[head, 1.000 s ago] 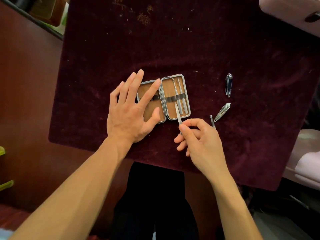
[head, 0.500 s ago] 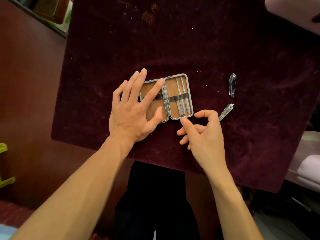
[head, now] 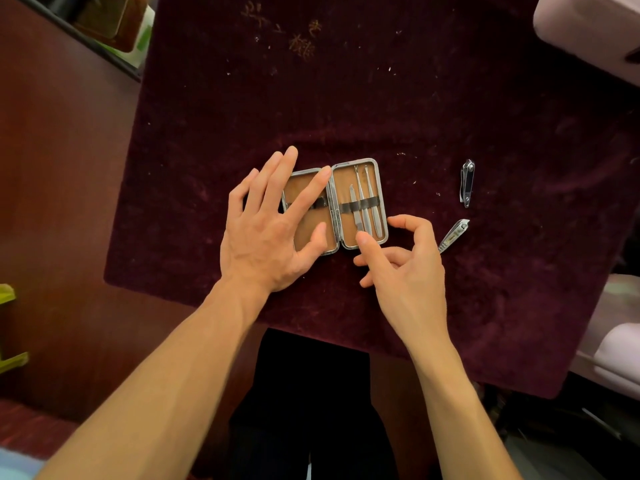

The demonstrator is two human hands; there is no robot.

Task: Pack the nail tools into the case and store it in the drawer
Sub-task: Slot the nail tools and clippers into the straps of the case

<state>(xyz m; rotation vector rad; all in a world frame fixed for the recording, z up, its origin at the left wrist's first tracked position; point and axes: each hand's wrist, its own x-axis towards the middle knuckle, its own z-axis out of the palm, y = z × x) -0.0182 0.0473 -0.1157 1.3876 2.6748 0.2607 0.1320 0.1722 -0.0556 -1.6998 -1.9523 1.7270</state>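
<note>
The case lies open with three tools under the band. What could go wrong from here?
The right hand presses its thumb on the shortest tool, held only by the band; it might slide askew or slip out. The far nail clipper and the near nail clipper lie on the cloth outside the case; closing now would leave them out. The left hand partly covers the other half's band, perhaps hindering loading.

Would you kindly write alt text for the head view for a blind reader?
A left hand rests flat on an open case holding three metal nail tools; the right hand touches one. A dark clipper and a silver clipper lie on dark red cloth.
</note>
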